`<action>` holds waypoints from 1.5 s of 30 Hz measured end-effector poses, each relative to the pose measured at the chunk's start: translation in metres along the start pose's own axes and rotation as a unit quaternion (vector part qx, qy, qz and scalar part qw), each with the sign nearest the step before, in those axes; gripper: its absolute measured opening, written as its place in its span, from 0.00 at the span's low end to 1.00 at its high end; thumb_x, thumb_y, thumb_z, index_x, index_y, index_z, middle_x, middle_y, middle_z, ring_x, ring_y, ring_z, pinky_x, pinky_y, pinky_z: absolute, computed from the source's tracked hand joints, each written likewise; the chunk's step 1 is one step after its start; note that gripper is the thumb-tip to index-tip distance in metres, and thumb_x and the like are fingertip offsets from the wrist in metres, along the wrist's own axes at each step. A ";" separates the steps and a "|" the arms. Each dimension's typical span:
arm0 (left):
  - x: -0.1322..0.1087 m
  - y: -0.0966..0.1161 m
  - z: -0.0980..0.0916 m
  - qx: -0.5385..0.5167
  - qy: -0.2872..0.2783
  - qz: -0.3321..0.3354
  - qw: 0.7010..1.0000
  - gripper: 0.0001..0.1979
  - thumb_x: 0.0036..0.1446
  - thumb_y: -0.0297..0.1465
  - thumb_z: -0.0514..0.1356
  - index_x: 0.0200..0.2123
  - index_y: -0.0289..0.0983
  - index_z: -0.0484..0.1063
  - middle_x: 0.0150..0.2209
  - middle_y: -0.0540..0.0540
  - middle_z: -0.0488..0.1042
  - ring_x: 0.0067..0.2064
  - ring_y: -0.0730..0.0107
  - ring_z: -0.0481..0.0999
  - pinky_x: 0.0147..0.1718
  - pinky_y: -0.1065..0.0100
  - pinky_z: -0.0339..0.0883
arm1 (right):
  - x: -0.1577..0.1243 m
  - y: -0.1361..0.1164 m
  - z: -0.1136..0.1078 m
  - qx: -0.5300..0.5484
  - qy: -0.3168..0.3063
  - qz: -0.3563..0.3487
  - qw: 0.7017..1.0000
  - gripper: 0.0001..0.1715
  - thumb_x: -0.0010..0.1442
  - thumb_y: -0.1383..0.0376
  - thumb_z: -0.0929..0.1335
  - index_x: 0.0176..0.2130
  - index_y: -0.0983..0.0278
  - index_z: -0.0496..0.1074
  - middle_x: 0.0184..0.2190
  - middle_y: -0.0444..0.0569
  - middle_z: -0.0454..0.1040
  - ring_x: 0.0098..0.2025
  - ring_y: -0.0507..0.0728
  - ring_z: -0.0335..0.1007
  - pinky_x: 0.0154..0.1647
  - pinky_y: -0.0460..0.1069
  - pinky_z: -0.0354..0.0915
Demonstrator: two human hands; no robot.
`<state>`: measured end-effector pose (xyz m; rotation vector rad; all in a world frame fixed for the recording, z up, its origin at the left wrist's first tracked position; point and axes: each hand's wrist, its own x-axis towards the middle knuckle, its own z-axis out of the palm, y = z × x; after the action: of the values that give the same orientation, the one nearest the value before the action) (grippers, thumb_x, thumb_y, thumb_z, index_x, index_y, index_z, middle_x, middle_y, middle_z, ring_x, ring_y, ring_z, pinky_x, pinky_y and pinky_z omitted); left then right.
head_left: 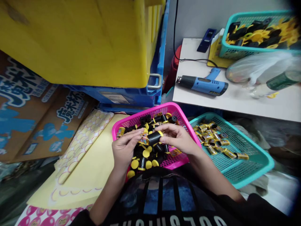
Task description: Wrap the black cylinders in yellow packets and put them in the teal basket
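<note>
Over a pink basket [178, 114] full of small black cylinders with yellow caps, both my hands meet. My right hand [176, 138] pinches one black cylinder [154, 137] with a yellow ring at its end. My left hand [124, 147] holds a small yellow printed label [144, 138] against that cylinder's left end. Several loose black and yellow cylinders [144, 157] lie in the basket under my hands.
A teal basket [249, 163] at the right holds several labelled pieces [211, 138]. Yellow sticker sheets [89, 163] lie at the left, beside cardboard boxes [35, 110]. Above stand yellow and blue crates [131, 91]. A white shelf [235, 97] carries a blue heat gun [202, 84], a plastic bag and another teal basket [258, 34].
</note>
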<state>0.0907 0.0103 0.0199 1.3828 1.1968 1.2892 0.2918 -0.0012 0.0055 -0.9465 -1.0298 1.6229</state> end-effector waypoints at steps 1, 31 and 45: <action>0.000 -0.001 0.000 -0.004 0.001 0.002 1.000 0.04 0.52 0.31 0.67 0.33 0.43 0.81 0.37 0.49 0.83 0.41 0.66 0.82 0.47 0.64 0.74 | 0.000 0.001 -0.001 0.003 -0.008 -0.006 1.000 0.20 0.49 0.60 0.76 0.43 0.61 0.76 0.35 0.46 0.77 0.33 0.50 0.73 0.34 0.46 0.69; -0.004 0.020 0.014 -0.036 -0.063 -0.119 0.990 0.16 0.42 0.27 0.71 0.38 0.37 0.79 0.38 0.46 0.82 0.38 0.65 0.82 0.39 0.68 0.77 | 0.001 0.010 0.020 0.074 0.077 -0.052 0.993 0.16 0.56 0.56 0.73 0.43 0.59 0.75 0.39 0.46 0.74 0.37 0.51 0.70 0.38 0.46 0.68; -0.007 0.025 0.013 -0.034 -0.134 -0.140 0.980 0.14 0.42 0.27 0.70 0.36 0.36 0.78 0.34 0.46 0.82 0.35 0.66 0.81 0.35 0.69 0.77 | 0.006 0.021 0.013 0.195 -0.121 0.030 0.973 0.23 0.51 0.53 0.75 0.42 0.62 0.72 0.39 0.45 0.71 0.40 0.51 0.68 0.39 0.44 0.64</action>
<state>0.1059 0.0000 0.0420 1.2422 1.1049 0.9063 0.2717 -0.0019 -0.0099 -0.5297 -0.8018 1.9356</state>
